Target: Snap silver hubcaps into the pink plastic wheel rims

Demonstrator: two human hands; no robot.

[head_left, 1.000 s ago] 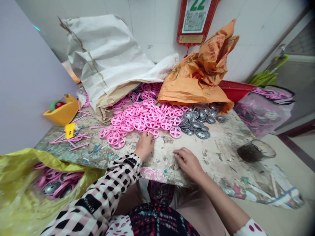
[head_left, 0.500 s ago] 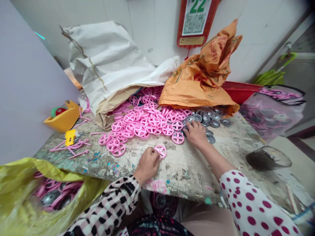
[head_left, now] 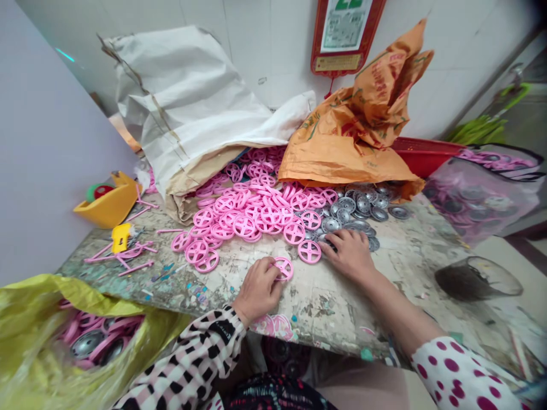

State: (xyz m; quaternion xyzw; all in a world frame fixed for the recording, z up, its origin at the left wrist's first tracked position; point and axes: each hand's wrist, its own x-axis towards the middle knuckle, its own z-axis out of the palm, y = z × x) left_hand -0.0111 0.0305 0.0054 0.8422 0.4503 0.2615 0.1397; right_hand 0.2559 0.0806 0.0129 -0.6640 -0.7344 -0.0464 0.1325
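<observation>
My left hand (head_left: pixel 258 289) rests low over the table, its fingers closed on the rim of a pink spoked wheel (head_left: pixel 293 269). This wheel lies apart from the heap of pink wheels (head_left: pixel 244 225). To the right, my right hand (head_left: pixel 351 253) is at the near edge of a pile of grey hubcap-like discs (head_left: pixel 363 202). Its thumb and fingertips are bent round a grey disc, which is mostly hidden under them. Close to those fingertips, on the left, lies another pink wheel (head_left: pixel 309 251).
A white sack (head_left: pixel 192 97) and an orange sack (head_left: pixel 342 151) lie open-mouthed behind the piles. Pink sprues and a yellow piece (head_left: pixel 121 237) are at left. A dark translucent cup (head_left: pixel 474 279) stands right. A yellow bag (head_left: pixel 29 319) of wheels hangs below the table's left edge.
My right hand has drawn back from the grey pile toward me. My left hand keeps hold of its pink wheel with little movement. The view has tilted slightly.
</observation>
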